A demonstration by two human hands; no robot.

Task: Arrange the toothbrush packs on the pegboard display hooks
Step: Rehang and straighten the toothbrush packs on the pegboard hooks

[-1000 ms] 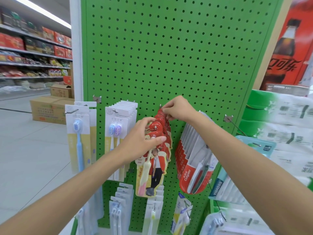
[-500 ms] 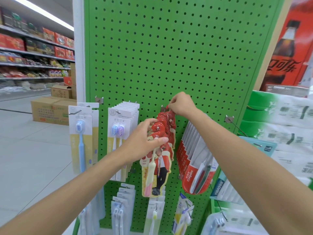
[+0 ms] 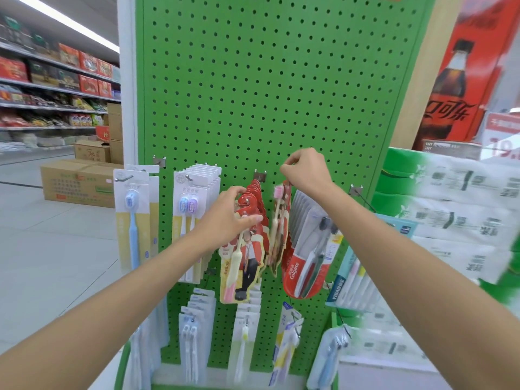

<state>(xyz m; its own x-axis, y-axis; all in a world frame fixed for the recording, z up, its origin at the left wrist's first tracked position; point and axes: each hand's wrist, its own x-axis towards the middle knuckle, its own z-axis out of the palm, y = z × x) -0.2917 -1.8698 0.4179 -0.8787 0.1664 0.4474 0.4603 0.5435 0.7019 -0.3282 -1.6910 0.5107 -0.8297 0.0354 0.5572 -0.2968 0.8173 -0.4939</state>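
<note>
A green pegboard (image 3: 267, 88) carries hooks with toothbrush packs. A stack of red figure-shaped packs (image 3: 247, 249) hangs on the middle hook (image 3: 259, 175). My left hand (image 3: 229, 216) grips the front of that stack near its top. My right hand (image 3: 305, 171) pinches the top of one such pack (image 3: 278, 229), which hangs edge-on just right of the stack, off the hook. Red Colgate packs (image 3: 305, 257) hang right of it. White and yellow packs hang on the left hooks (image 3: 194, 209).
A bare hook (image 3: 356, 191) sticks out at the right. More packs hang on the lower row (image 3: 244, 333). Wrapped tissue bundles (image 3: 455, 209) are stacked at the right. Cardboard boxes (image 3: 76, 181) stand on the aisle floor at the left.
My right hand has pulled one red pack off the rear of the stack and moved it to the right of the hook. My left hand still holds the stack's front.
</note>
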